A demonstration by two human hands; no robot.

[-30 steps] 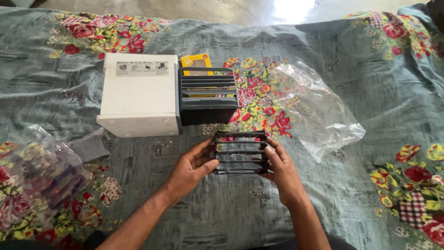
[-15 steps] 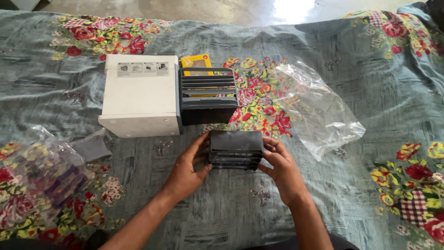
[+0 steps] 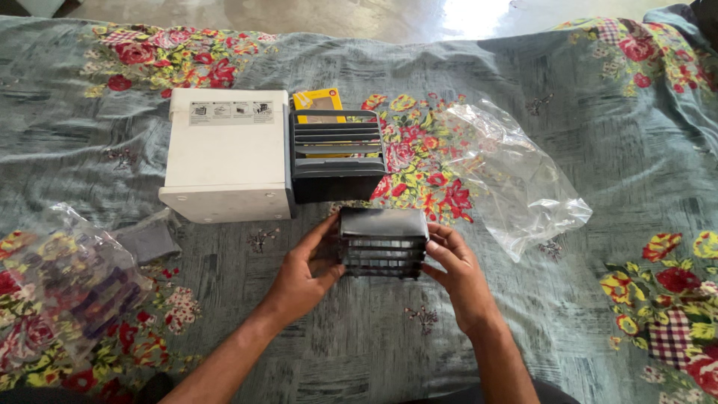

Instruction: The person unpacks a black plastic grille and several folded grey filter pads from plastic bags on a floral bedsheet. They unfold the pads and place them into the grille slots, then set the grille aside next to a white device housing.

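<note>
Black slatted grille (image 3: 383, 243) sits right between both hands, held just above the floral bedspread (image 3: 598, 172). Left hand (image 3: 303, 273) grips its left edge, fingers curled around it; right hand (image 3: 460, 273) clamps the right edge. Just beyond it sits a second grille (image 3: 336, 153) against a white box (image 3: 224, 153), with a clear plastic bag (image 3: 516, 179) off to the right.

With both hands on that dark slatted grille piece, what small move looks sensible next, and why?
Probably lift the dark slatted plastic grille piece toward the white box-shaped unit. Left hand and right hand grip its sides, and a matching dark louvred grille already sits against that unit's side.
</note>
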